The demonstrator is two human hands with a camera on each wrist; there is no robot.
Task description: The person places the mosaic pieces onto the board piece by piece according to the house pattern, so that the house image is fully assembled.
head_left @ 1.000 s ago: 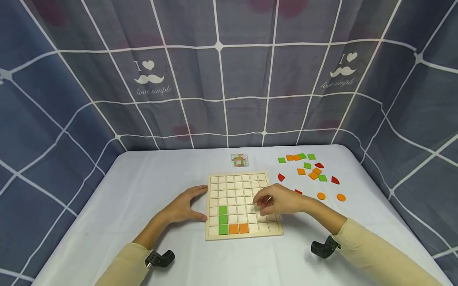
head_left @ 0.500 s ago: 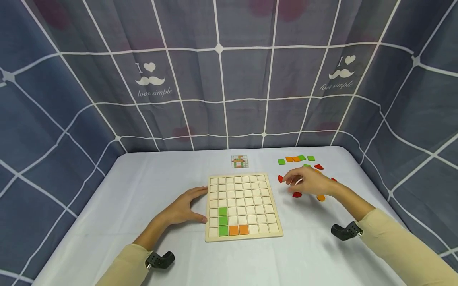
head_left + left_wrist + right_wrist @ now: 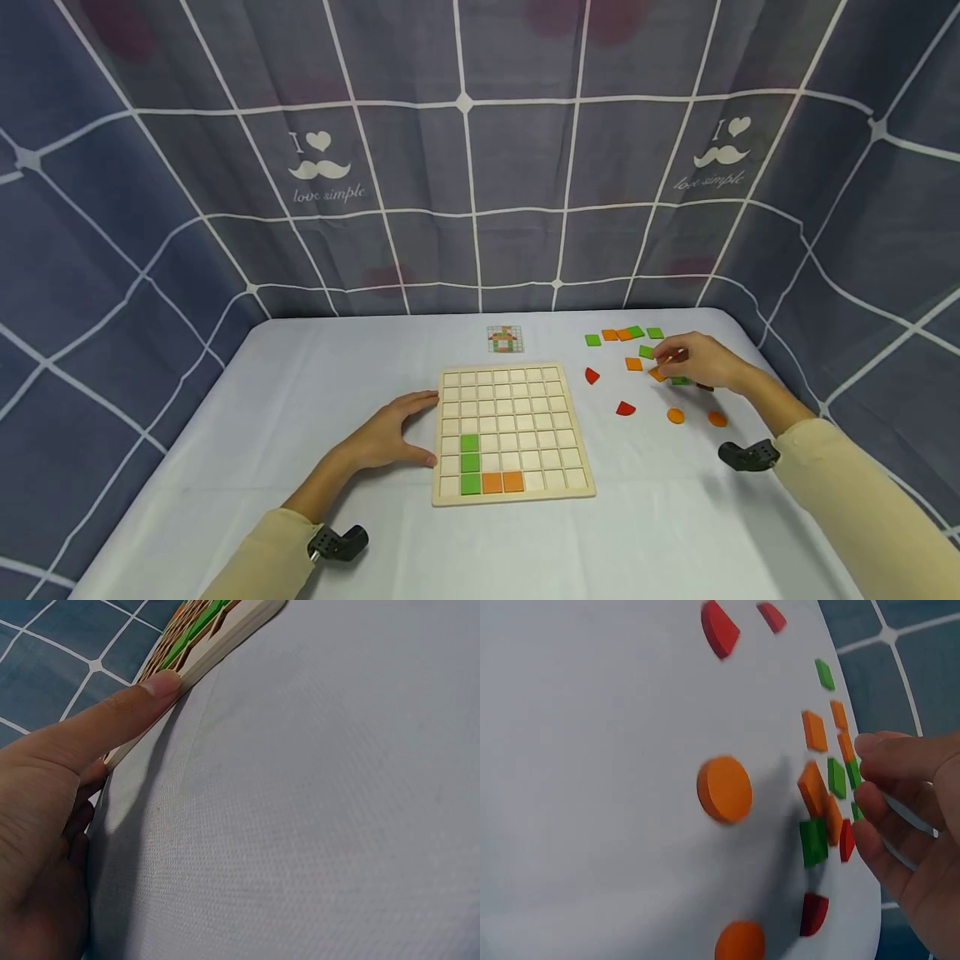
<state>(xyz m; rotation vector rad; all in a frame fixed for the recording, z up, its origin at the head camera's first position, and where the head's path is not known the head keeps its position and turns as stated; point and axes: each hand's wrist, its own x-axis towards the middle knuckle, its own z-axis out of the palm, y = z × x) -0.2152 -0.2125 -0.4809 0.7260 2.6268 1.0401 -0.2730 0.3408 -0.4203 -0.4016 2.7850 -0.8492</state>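
Note:
A light wooden grid board [image 3: 525,417] lies on the table, holding a column of green square tiles [image 3: 469,463] and a pair of orange square tiles [image 3: 502,482] in its lower rows. My left hand [image 3: 386,433] touches the board's left edge, thumb and fingers spread; its thumb tip [image 3: 161,682] presses the rim in the left wrist view. Over the loose tiles at the right hovers my right hand [image 3: 697,360], its fingers slightly bent and apart. Nothing shows between them in the right wrist view. Right beneath are an orange square tile [image 3: 812,789] and a green one [image 3: 814,842].
A small printed pattern card [image 3: 505,338] lies behind the board. Red quarter-round pieces [image 3: 626,408] and orange discs [image 3: 676,415] are scattered right of the board. More green and orange squares [image 3: 610,335] lie near the back edge. A grid-patterned curtain [image 3: 517,167] surrounds the table.
My right hand has left the board, moving right and away from me to the loose tiles. The left hand stays at the board's edge. The tiles on the board look the same.

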